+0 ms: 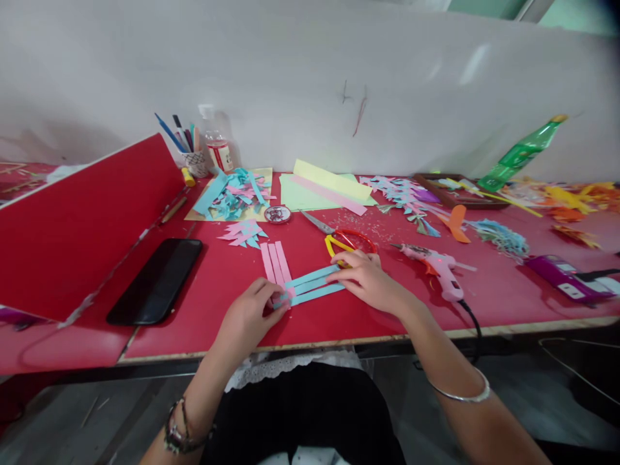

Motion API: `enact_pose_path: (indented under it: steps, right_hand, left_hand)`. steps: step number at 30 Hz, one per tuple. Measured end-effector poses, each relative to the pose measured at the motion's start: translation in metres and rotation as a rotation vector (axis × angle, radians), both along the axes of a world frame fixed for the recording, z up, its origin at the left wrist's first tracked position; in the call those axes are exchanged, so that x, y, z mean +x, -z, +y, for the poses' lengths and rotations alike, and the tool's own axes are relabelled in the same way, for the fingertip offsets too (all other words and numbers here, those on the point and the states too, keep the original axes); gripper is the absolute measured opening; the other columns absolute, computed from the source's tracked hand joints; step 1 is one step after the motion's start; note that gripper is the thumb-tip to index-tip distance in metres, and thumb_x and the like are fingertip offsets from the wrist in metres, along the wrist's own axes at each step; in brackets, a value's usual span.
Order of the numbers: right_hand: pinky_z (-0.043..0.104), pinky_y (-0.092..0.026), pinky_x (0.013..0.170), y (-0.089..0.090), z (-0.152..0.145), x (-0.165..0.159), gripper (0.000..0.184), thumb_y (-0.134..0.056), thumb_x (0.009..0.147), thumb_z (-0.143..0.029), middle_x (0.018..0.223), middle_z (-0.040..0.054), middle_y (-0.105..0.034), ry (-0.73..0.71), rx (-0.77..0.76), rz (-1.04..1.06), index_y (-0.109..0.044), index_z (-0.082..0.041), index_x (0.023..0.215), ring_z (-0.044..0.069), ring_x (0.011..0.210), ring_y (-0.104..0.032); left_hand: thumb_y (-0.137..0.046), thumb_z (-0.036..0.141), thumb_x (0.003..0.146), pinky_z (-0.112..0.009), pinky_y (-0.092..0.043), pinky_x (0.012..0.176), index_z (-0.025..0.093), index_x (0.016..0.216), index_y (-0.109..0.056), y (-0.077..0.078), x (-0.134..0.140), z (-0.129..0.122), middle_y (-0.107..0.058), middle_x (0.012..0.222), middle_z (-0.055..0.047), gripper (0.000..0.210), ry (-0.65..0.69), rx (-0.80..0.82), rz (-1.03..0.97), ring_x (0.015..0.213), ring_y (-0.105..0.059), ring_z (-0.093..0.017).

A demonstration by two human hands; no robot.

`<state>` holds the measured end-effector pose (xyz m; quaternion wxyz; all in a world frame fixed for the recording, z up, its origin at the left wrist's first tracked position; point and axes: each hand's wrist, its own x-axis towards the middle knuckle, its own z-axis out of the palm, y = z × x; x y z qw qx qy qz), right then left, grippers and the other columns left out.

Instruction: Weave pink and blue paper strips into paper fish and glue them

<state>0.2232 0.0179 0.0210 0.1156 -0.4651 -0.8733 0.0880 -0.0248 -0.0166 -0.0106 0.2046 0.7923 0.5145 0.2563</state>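
Note:
Pink paper strips (275,261) and blue paper strips (310,285) cross in a small woven patch near the table's front edge. The thumb and fingers of my left hand (252,313) close on that woven corner and partly cover it. With bent fingers, my right hand (364,278) grips the far right ends of the blue strips; its fingertips partly hide them. Just behind this hand lie scissors (334,236) with red and yellow handles, the blades pointing away to the left. A finished-looking pink and blue woven piece (245,232) rests behind the pink strips.
A black phone (155,281) and an upright red board (92,226) are on the left. A pink glue gun (438,268) with a cord lies right, near a purple power strip (571,278). Cut paper scraps (237,194), green sheets (303,197) and a tilted green bottle (520,155) sit behind.

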Motion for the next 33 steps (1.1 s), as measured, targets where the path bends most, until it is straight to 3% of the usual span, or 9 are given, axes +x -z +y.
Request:
enact_pose_path:
  steps: [8, 17, 29, 33]
  right_hand:
    - [0.042, -0.027, 0.082, -0.002, -0.002, -0.004, 0.029, -0.043, 0.083, -0.017, 0.107, 0.0042, -0.055, 0.014, 0.007, 0.036, -0.066, -0.032, 0.091, 0.020, 0.100, -0.047]
    - [0.041, -0.028, 0.082, -0.003, -0.008, -0.010, 0.019, -0.056, 0.076, -0.041, 0.108, 0.0051, -0.054, 0.044, 0.010, 0.034, -0.066, -0.026, 0.083, 0.023, 0.101, -0.046]
    - [0.041, -0.027, 0.083, 0.005, -0.005, -0.011, 0.016, -0.059, 0.075, -0.038, 0.110, 0.0059, -0.053, 0.066, 0.056, 0.048, -0.064, -0.024, 0.080, 0.023, 0.102, -0.047]
    - [0.041, -0.027, 0.083, 0.007, -0.005, -0.011, 0.015, -0.057, 0.076, -0.037, 0.109, 0.0055, -0.054, 0.075, 0.065, 0.058, -0.064, -0.024, 0.079, 0.023, 0.101, -0.047]
  left_hand:
    - [-0.048, 0.034, 0.079, -0.020, -0.040, 0.056, 0.020, 0.087, -0.055, -0.004, 0.004, -0.002, -0.053, 0.081, 0.000, 0.018, -0.047, 0.020, 0.088, 0.064, -0.053, -0.010]
    - [-0.053, 0.043, 0.074, -0.020, -0.030, 0.047, 0.022, 0.083, -0.053, -0.009, 0.017, -0.001, -0.058, 0.082, 0.001, 0.023, -0.177, 0.035, 0.278, 0.062, -0.054, -0.011]
    - [-0.052, 0.043, 0.074, -0.020, -0.030, 0.047, 0.023, 0.083, -0.054, -0.011, 0.018, -0.002, -0.059, 0.079, 0.002, 0.022, -0.173, 0.027, 0.253, 0.063, -0.055, -0.012]
    - [-0.045, 0.047, 0.079, -0.020, -0.028, 0.045, 0.022, 0.083, -0.054, -0.013, 0.019, -0.002, -0.059, 0.076, 0.001, 0.027, -0.188, 0.024, 0.263, 0.060, -0.054, -0.011]
